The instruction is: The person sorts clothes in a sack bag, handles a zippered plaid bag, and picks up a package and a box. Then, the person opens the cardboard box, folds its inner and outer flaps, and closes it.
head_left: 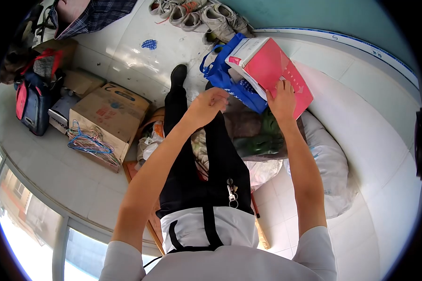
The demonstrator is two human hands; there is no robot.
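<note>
A red and white cardboard box (286,70) stands tilted at the upper right, partly in front of a blue bag (219,70). My right hand (282,99) grips the box's near edge, with its fingers over the red face and the thumb at the side. Left of the bag's near edge, my left hand (208,107) hovers above my leg. Its fingers are loosely bent and partly apart, and nothing shows in them. Blue fabric with white dots shows in the bag's opening. How far the box sits inside the bag is hidden.
Several worn shoes (192,16) line the wall at the top. On the left are a large carton (110,112), tangled wire hangers (91,143) and a dark backpack (33,100). A pale stuffed sack (328,164) lies right of my right arm. A dark patterned surface (258,133) is below the bag.
</note>
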